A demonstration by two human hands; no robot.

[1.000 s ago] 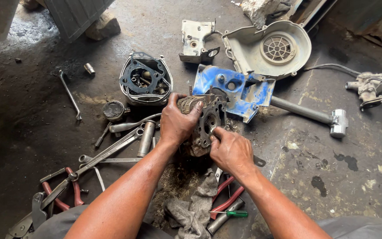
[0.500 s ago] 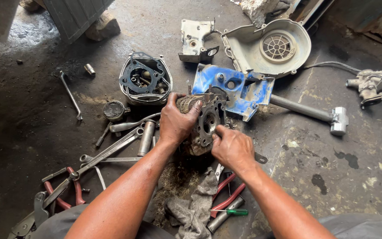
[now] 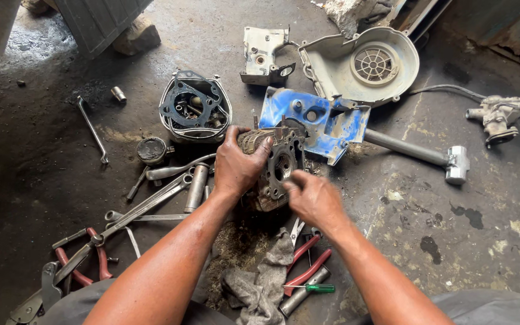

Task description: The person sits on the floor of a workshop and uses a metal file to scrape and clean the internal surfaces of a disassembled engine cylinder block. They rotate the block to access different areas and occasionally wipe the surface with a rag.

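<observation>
A stained, oily concrete floor (image 3: 464,241) spreads below me, strewn with tools. At its centre my left hand (image 3: 239,164) clasps the finned engine cylinder (image 3: 272,168), fingers wrapped over its far left side. Since half a second ago my right hand (image 3: 311,195) has slid up, fingertips now pinched at the cylinder's near right edge; the cylinder itself has barely shifted. Just beyond lie a blue cover (image 3: 320,120) and a grey fan housing (image 3: 362,63); red-handled pliers (image 3: 305,265) lie near me.
</observation>
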